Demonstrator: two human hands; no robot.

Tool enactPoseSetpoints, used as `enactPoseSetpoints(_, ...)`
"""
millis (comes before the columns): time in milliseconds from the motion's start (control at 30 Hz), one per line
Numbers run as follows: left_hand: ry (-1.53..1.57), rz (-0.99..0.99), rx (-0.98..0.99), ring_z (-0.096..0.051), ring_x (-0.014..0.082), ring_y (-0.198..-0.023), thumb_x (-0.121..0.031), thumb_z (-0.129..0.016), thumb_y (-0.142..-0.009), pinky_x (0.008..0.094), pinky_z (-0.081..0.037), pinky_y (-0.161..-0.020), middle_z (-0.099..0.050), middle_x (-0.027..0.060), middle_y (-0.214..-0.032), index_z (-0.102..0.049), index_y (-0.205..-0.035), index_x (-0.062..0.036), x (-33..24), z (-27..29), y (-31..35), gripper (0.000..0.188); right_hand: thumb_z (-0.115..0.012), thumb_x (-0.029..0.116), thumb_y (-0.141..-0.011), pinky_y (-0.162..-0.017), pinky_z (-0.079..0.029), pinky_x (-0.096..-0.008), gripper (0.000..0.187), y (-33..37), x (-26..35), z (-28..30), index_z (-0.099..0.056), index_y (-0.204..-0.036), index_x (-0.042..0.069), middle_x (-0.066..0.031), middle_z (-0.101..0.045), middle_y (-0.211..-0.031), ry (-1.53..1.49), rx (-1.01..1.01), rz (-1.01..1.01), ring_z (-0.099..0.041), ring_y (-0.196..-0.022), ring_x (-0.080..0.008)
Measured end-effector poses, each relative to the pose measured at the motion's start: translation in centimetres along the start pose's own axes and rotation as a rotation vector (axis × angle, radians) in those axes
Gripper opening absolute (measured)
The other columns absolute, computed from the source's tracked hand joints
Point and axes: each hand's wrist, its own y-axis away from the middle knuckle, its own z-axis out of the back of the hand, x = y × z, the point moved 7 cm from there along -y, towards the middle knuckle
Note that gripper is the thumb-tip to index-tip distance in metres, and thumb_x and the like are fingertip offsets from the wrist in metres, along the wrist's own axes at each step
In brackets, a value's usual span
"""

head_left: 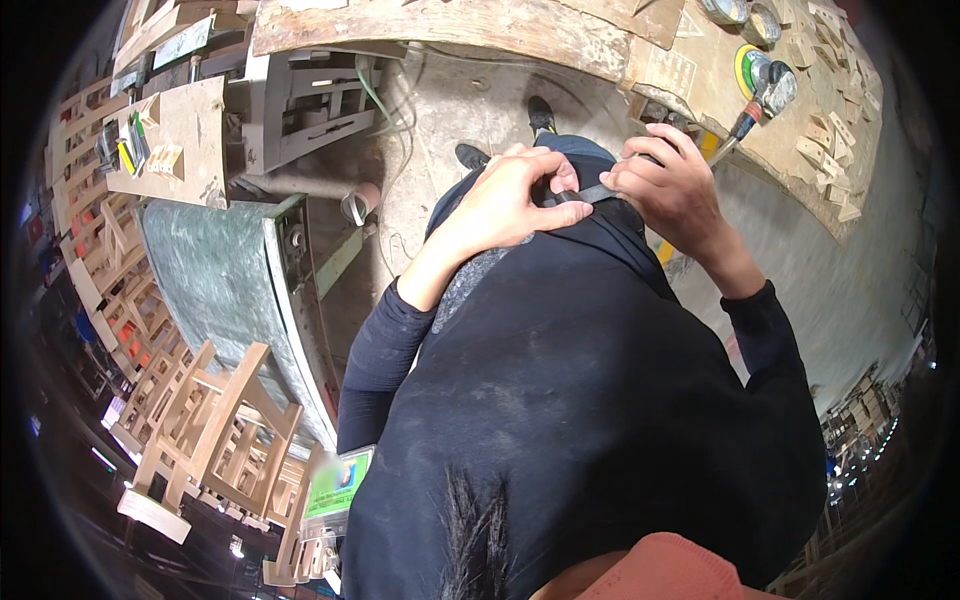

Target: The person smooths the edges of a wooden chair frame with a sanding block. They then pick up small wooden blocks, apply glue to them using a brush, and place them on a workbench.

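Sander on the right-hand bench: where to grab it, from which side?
Grip the sander by its rounded grey body, likely from the right: its yellow-rimmed disc sits on the left, and the hose leaves from the near side.

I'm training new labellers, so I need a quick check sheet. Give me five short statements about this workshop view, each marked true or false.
1. The left hand and right hand are both at a grey strip in front of the waist. True.
2. A sander lies on the wooden table at the right. True.
3. The right hand grips the sander. False: the sander lies apart from it.
4. The person's arms are bare to the shoulder. False: dark sleeves reach the forearms.
5. Wooden frames stand at the left. True.
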Motion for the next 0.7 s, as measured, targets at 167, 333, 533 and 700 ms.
enactPoseSetpoints(167,-0.001,-0.039,-0.028,-0.052,0.0197,-0.088,-0.034,-0.080,-0.074,0.0342,-0.042,-0.085,-0.059,0.0000,-0.082,-0.067,-0.090,-0.0085,0.2,-0.4,0.4,0.033,-0.066,0.009,-0.076,-0.096,-0.047,-0.0428,0.017,1.2,0.3,0.1,-0.066,-0.092,0.015,0.0015,-0.059,-0.088,0.002,-0.025,-0.001,-0.058,-0.095,-0.0195)
enactPoseSetpoints(333,-0.029,-0.023,0.002,-0.052,0.0202,-0.087,-0.039,-0.081,-0.073,0.0356,-0.040,-0.088,-0.060,-0.0008,-0.081,-0.068,-0.090,-0.0106,0.1,-0.6,0.5,0.035,-0.067,0.014,-0.081,-0.093,-0.047,-0.0429,0.006,1.7,0.5,0.5,-0.065,-0.086,0.011,0.0012,-0.059,-0.082,-0.006,-0.052,-0.011,-0.059,-0.094,-0.0192)
enactPoseSetpoints(533,0.033,-0.005,0.014,-0.054,0.0205,-0.091,-0.036,-0.081,-0.074,0.0370,-0.041,-0.089,-0.059,-0.0011,-0.080,-0.068,-0.089,-0.0101,-0.4,-0.7,0.7,0.032,-0.068,0.009,-0.076,-0.094,-0.046,-0.0414,0.017,2.2,0.3,1.2,-0.066,-0.092,0.014,0.0022,-0.059,-0.085,0.005,-0.044,-0.034,-0.058,-0.097,-0.0186)
enactPoseSetpoints(700,0.044,-0.001,0.075,-0.055,0.0208,-0.093,-0.035,-0.080,-0.075,0.0376,-0.041,-0.089,-0.058,-0.0004,-0.082,-0.067,-0.089,-0.0099,-0.5,-0.8,0.5,0.031,-0.069,0.011,-0.077,-0.088,-0.046,-0.0394,0.011,2.4,-0.3,1.6,-0.065,-0.087,0.014,0.0023,-0.060,-0.081,0.023,-0.035,-0.073,-0.059,-0.100,-0.0181)
